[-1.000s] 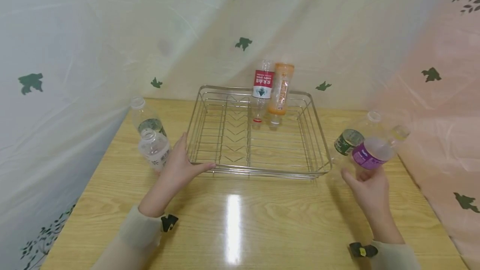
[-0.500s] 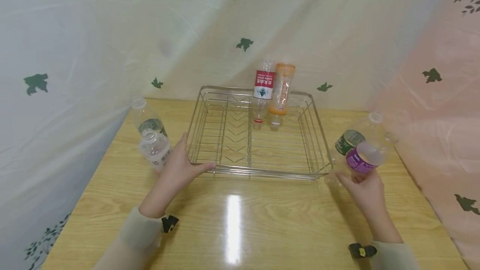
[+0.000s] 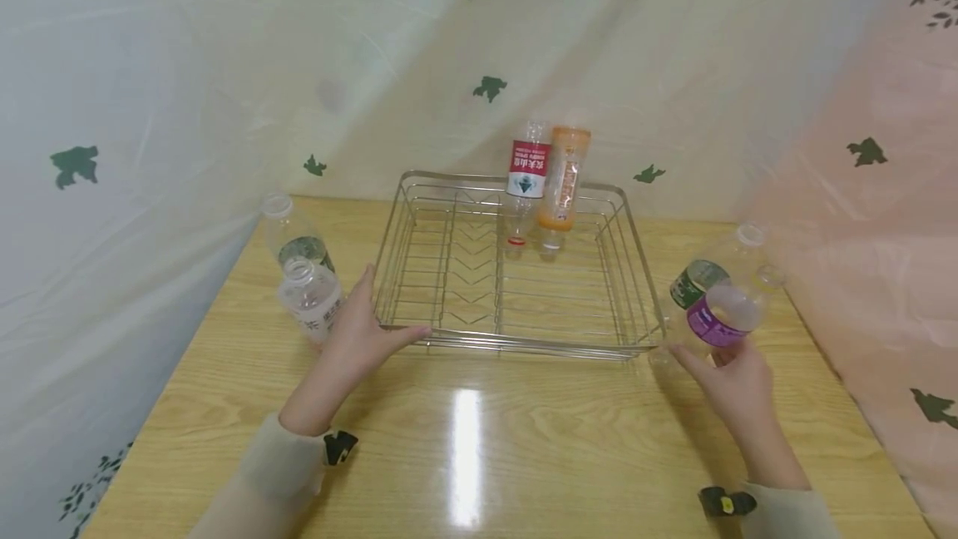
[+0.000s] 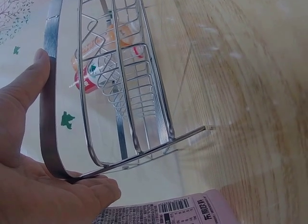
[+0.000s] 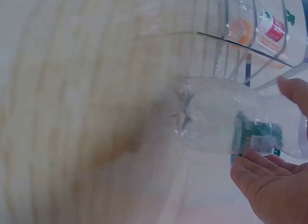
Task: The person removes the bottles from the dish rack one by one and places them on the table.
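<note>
My left hand (image 3: 358,339) spreads round the front left corner of the wire rack (image 3: 569,348), thumb on the rim. The left wrist view shows that thumb against the rack's rim (image 4: 48,108) and the fingers beneath its corner. Right of the rack, my right hand (image 3: 737,381) holds a clear bottle with a purple label (image 3: 717,321), tilted to the right. In the right wrist view, the thumb and fingers of the hand (image 5: 274,180) lie on either side of the clear bottle (image 5: 211,113); a green label shows behind it.
A green-labelled bottle (image 3: 699,283) stands just behind the purple-labelled one. Left of the rack are another green-labelled bottle (image 3: 288,231) and a white-labelled bottle (image 3: 310,298). Red-labelled (image 3: 528,169) and orange (image 3: 565,181) bottles lean at the rack's back. A patterned curtain (image 3: 314,48) hangs behind.
The right hand has moved slightly left with the purple-labelled bottle, whose neck has also shifted left and down. The left hand and the rack have stayed put.
</note>
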Tool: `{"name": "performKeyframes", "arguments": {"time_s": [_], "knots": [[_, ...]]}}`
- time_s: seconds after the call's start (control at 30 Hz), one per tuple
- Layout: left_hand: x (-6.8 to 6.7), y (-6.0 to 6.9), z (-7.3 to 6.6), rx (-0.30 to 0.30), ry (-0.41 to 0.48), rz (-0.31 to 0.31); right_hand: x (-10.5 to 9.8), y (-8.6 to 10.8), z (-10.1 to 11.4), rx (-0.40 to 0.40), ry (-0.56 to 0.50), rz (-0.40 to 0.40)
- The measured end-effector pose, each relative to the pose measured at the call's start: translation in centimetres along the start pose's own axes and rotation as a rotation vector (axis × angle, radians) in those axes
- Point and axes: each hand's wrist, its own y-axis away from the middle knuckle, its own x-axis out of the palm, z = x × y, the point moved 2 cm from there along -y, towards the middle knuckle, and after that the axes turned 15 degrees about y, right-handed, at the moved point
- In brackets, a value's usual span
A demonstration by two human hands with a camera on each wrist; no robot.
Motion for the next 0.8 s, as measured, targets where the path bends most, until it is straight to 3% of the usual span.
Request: {"name": "performKeyframes", "arguments": {"time_s": [0.13, 0.63, 0.8], "knots": [[0.0, 0.0, 0.1, -0.013, -0.003, 0.002, -0.6, 0.2, 0.2, -0.019, -0.052, -0.042], [0.2, -0.1, 0.5, -0.020, 0.016, 0.003, -4.1, 0.7, 2.3, 0.001, -0.057, -0.106], [0.2, 0.1, 0.5, -0.034, 0.017, -0.001, -5.4, 0.2, 3.5, -0.068, -0.150, -0.107]]}}
